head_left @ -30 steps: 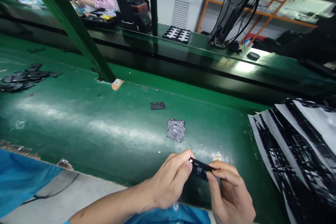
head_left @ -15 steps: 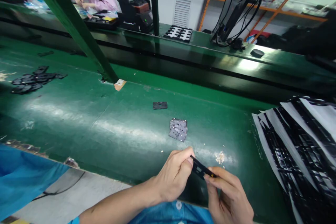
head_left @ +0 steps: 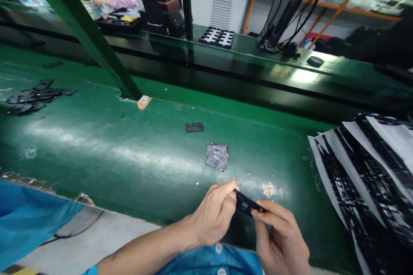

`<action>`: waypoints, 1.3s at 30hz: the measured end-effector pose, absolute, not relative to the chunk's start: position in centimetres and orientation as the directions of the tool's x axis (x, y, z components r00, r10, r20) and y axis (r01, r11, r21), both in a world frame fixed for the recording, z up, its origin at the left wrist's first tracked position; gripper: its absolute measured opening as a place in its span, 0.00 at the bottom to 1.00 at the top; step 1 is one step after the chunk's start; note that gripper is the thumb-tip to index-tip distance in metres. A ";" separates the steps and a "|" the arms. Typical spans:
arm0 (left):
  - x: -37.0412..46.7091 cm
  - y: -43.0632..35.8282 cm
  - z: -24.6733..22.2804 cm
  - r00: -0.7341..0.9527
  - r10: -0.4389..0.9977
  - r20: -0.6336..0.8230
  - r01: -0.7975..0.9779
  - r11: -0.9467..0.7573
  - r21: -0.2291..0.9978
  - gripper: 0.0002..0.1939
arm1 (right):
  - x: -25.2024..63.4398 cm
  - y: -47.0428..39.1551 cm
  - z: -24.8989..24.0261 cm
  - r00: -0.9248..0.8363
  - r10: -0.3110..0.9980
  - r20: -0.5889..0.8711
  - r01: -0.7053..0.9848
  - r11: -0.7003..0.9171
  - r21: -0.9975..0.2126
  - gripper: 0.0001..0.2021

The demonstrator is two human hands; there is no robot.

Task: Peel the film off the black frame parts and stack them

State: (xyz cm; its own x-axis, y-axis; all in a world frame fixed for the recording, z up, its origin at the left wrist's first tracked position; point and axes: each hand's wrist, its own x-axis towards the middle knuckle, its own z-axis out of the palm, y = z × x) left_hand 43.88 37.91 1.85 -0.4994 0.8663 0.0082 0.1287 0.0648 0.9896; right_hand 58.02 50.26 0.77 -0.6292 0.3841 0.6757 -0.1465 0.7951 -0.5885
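Glossy green worktop (head_left: 155,193) spreads beyond my grip, with a loose stack of thin dark-grey rectangular plates (head_left: 217,157) just ahead of it and to the left. I hold a slim black rectangular plate (head_left: 245,204) slightly tilted above the bench's near edge: my left hand (head_left: 215,215) pinches one end, my right hand (head_left: 284,233) the other, both closed narrowly on it. A small yellow spot (head_left: 260,209) shows by my right fingertips; I cannot tell whether it belongs to the plate. Good handling here, I judge, means light, even pressure at the two ends, no bending, and thumbs clear of the pale square in the middle. Tiny pale scattered bits (head_left: 268,189) lie just beyond my right fingers, so I would avoid brushing the plate through them.
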 end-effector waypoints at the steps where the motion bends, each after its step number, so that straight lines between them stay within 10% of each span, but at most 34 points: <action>1: 43.9 38.0 1.9 -0.494 0.870 -0.001 0.130 0.075 0.989 0.13 | 58.0 50.3 0.8 -0.625 0.396 0.673 -0.147 0.787 -0.599 0.15; 16: 42.9 37.9 2.1 -0.363 0.926 -0.104 0.153 0.169 0.974 0.12 | 58.0 51.7 0.6 -0.484 0.747 0.456 -0.063 0.490 -0.869 0.07; 30: 42.4 39.2 2.1 -0.386 0.921 0.046 0.278 0.068 0.958 0.13 | 58.9 52.2 -0.9 -0.563 0.621 0.545 -0.108 0.598 -0.794 0.13; 39: 34.0 38.3 1.6 -0.416 0.907 0.068 0.750 0.300 0.589 0.09 | 59.1 53.4 -2.0 -0.534 0.749 0.393 -0.038 0.443 -0.896 0.03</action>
State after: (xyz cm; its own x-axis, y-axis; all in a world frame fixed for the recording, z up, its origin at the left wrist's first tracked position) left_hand 33.98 38.34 1.62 -0.4160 0.9068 0.0676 0.7503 0.3004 0.5889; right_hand 59.07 53.39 -2.04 -0.5335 0.7489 0.3930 -0.0379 0.4430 -0.8957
